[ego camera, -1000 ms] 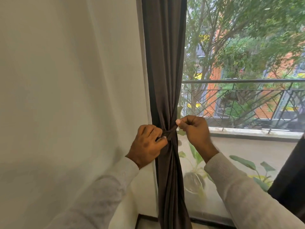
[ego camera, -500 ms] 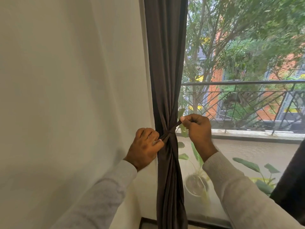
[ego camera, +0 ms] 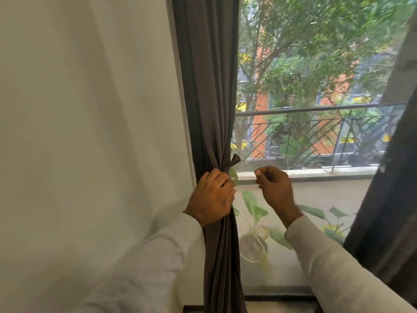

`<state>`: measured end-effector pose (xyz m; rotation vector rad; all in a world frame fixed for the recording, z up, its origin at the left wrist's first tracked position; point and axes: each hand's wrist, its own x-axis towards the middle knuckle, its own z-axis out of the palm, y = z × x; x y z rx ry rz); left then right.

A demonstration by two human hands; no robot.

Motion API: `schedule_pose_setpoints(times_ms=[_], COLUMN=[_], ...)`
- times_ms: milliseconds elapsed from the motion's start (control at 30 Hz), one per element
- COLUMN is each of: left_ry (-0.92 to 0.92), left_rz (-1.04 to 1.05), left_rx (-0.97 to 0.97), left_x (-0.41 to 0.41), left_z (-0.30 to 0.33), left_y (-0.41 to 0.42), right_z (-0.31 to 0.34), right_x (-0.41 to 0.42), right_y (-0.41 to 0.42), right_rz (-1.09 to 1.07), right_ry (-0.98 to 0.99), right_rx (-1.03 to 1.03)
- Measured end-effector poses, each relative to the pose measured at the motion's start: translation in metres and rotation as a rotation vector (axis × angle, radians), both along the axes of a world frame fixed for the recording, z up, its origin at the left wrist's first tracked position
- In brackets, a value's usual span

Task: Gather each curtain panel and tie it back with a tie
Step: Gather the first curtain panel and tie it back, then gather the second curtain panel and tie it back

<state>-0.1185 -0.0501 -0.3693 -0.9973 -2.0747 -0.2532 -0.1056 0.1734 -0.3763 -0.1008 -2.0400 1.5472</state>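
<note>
Knot done on the curtain (ego camera: 212,86) beside the window.
My right hand (ego camera: 274,188) has let go of the tie (ego camera: 234,159), fingers curled and empty; my left hand (ego camera: 213,199) still grips the gathered cloth below it.

open gap before window pane (ego camera: 316,199), dark curtain (ego camera: 209,86) left, second curtain (ego camera: 388,211) right

Behind the window stand a railing (ego camera: 316,108), green trees (ego camera: 304,41), an orange building (ego camera: 260,105) and a potted plant (ego camera: 253,233).
</note>
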Motion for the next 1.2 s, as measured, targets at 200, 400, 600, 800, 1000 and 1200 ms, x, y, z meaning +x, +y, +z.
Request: schedule_pose_setpoints(times_ms=[200,400,600,800,1000,1200], left_ry=[0.034,-0.036,-0.048,0.019,0.101,0.212], left_rz=[-0.079,-0.121,-0.142,-0.154,-0.167,-0.181], left_rx=[0.005,-0.015,-0.074,-0.023,0.173,0.447], left_x=[0.006,0.025,0.064,0.069,0.031,-0.012], left_z=[-0.019,-0.025,-0.019,0.055,0.171,0.287], left_y=[0.057,0.154,0.292,0.396,0.457,0.490], right_z=[-0.030,-0.034,-0.013,0.057,0.169,0.290], right_x=[0.047,0.103,0.166,0.182,0.151,0.116], right_y=[0.066,0.168,0.288,0.375,0.438,0.478], right_rz=[-0.138,-0.228,-0.287,-0.332,-0.403,-0.470], right_ry=[-0.125,-0.216,-0.207,-0.068,0.137,0.324], right_rx=[0.141,0.319,0.373,0.370,0.400,0.505])
